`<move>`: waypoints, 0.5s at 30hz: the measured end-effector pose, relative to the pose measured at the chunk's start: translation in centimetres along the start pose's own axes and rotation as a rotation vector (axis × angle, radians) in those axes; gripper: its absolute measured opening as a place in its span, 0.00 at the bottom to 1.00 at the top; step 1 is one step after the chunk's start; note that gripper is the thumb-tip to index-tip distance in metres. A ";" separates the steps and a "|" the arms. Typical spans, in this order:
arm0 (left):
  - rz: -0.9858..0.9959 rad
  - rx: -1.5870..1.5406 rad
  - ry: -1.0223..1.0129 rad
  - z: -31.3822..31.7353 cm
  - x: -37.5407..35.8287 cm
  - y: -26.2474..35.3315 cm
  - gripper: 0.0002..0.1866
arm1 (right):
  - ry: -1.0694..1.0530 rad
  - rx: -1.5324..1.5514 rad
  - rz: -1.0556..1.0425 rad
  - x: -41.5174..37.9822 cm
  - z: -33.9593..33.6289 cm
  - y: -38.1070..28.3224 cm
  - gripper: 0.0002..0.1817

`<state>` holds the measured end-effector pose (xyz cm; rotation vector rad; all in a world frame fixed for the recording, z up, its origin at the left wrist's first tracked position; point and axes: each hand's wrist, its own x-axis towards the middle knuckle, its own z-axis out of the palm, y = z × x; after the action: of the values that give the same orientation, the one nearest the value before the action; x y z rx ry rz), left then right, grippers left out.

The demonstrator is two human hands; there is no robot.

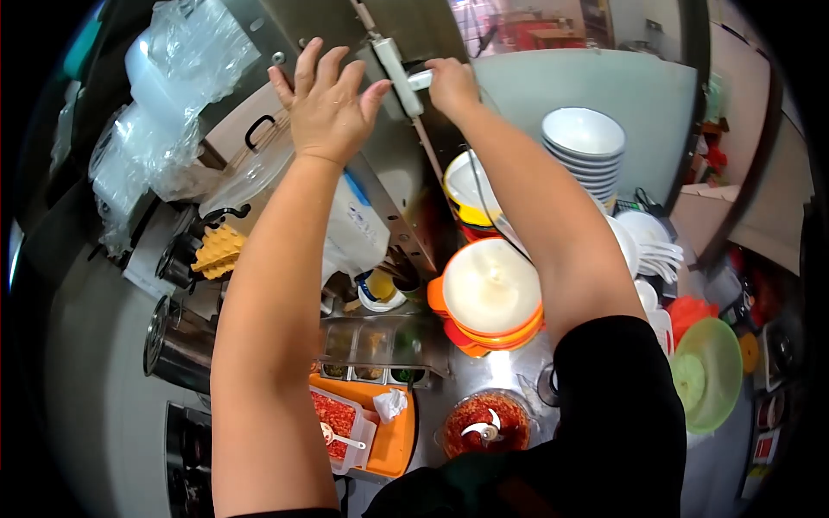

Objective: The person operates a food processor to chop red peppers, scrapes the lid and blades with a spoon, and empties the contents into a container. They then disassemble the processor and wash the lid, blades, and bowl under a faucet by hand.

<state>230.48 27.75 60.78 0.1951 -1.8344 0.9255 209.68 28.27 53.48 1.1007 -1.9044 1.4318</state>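
My right hand (452, 89) is closed on a white plug (420, 80) at the side of a white power strip (396, 76) mounted on the metal post. Just left of the strip, my left hand (328, 108) is raised with its fingers spread and holds nothing. Below, near my body, a food processor bowl (533, 425) contains red chopped paste around a bladed rotor (484, 426). A dark cord (480, 186) hangs down past my right forearm.
Stacked orange pots (492, 289) stand below my right forearm, with white bowls (584, 142) beyond. An orange tray (393, 432) carries a container of red chopped food (341, 414). Plastic bags (164, 104) hang at upper left; a green basket (708, 375) sits right.
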 end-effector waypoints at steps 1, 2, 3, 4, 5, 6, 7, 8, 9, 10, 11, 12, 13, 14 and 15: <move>0.007 -0.009 0.019 0.1 0.0 -0.1 0.16 | 0.008 -0.011 0.068 0.6 0.5 -0.4 0.14; 0.023 -0.016 0.040 0.4 -0.1 -0.3 0.16 | 0.016 -0.022 0.135 1.2 1.2 -0.4 0.15; 0.030 -0.016 0.055 0.6 -0.2 -0.4 0.16 | -0.011 -0.050 0.180 2.1 2.2 -0.1 0.15; 0.038 -0.018 0.072 0.8 -0.2 -0.5 0.16 | -0.114 -0.058 0.254 2.8 2.2 -0.2 0.16; 0.043 -0.015 0.082 0.8 -0.2 -0.5 0.17 | -0.140 -0.089 0.266 3.3 2.7 0.1 0.15; 0.043 -0.003 0.076 0.8 -0.3 -0.4 0.17 | -0.166 -0.123 0.280 3.8 3.1 0.4 0.15; 0.036 -0.009 0.051 0.4 -0.3 -0.3 0.17 | -0.169 -0.094 0.292 4.3 3.6 0.8 0.14; 0.029 -0.017 0.027 0.3 -0.3 -0.2 0.17 | -0.172 -0.067 0.305 4.8 4.1 1.1 0.14; 0.032 -0.011 0.029 0.4 -0.3 -0.3 0.18 | -0.120 0.002 0.275 5.0 4.5 1.4 0.11; 0.031 -0.008 0.024 0.4 -0.3 -0.3 0.18 | -0.125 0.005 0.275 5.3 4.7 1.7 0.11; 0.049 0.006 0.033 0.4 -0.3 -0.2 0.19 | -0.130 -0.001 0.248 5.6 4.7 1.9 0.11; 0.069 0.021 0.044 0.4 -0.3 -0.2 0.19 | -0.132 -0.007 0.222 6.0 4.6 2.2 0.11; 0.073 0.025 0.043 0.5 -0.3 -0.2 0.19 | -0.157 -0.073 0.171 6.5 4.5 2.5 0.11; 0.078 0.032 0.032 0.5 -0.3 -0.3 0.20 | -0.155 -0.067 0.171 6.6 4.7 2.7 0.11; 0.081 0.039 0.021 0.5 -0.3 -0.4 0.20 | -0.158 -0.120 0.170 6.8 4.9 2.7 0.10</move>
<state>230.50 27.10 60.62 0.1354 -1.8167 1.0166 204.06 21.93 55.86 1.0430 -2.2110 1.3321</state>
